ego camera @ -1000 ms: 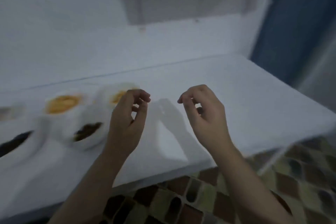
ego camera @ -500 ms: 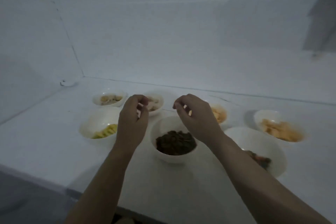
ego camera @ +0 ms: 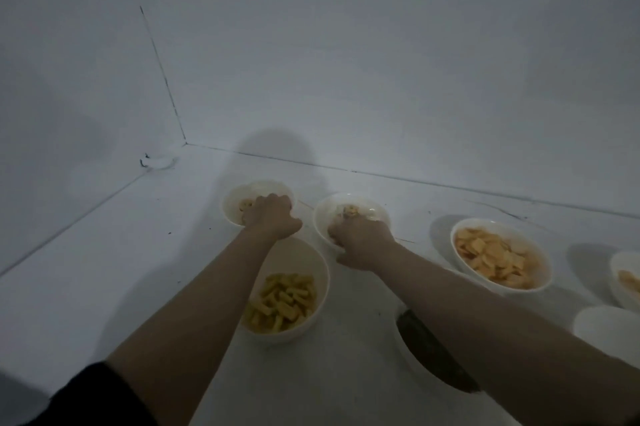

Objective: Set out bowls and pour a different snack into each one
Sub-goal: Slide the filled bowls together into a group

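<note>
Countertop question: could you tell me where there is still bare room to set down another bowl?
The countertop is bare left of the yellow-sticks bowl, toward the left wall. The right is crowded: chips bowl and other bowls close together.

Bowls (ego camera: 501, 254) look like smooth, slightly glossy white ceramic or plastic, the desk (ego camera: 104, 270) is matt white with scuffs, sleeve (ego camera: 93, 394) is dark cloth.
</note>
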`<move>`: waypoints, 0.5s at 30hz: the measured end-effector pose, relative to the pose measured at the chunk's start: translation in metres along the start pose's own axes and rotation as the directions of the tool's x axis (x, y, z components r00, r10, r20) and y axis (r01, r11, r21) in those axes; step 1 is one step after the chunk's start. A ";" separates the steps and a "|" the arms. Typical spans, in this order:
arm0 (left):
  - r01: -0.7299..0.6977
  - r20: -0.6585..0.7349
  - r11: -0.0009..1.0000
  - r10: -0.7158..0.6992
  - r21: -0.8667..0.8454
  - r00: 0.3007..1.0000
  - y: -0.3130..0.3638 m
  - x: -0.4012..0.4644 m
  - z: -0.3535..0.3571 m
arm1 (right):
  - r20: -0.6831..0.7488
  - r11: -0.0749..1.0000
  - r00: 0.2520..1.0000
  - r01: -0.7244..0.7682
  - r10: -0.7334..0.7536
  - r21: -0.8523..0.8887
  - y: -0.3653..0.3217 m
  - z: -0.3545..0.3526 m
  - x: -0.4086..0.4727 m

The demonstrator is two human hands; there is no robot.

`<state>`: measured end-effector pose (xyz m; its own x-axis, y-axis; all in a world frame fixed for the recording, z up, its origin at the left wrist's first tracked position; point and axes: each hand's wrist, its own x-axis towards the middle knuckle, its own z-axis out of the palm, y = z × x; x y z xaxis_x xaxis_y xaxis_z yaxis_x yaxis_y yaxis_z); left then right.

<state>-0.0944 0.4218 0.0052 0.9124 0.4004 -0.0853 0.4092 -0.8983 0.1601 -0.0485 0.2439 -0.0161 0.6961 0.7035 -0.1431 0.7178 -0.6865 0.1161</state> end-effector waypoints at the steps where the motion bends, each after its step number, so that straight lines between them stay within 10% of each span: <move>1: 0.000 0.040 0.999 -0.002 0.051 0.999 -0.002 0.007 0.003 | -0.007 0.998 1.000 0.002 -0.002 -0.058 0.001 0.005 0.005; 15: -0.359 -0.084 0.920 0.375 0.160 0.923 0.059 0.076 0.030 | -0.077 0.930 0.930 -0.365 0.360 -0.049 0.080 0.019 0.040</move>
<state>-0.0013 0.3934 -0.0210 0.9968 0.0478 0.0637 0.0465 -0.9987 0.0209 0.0360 0.2134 -0.0312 0.9071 0.4207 -0.0151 0.4144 -0.8860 0.2079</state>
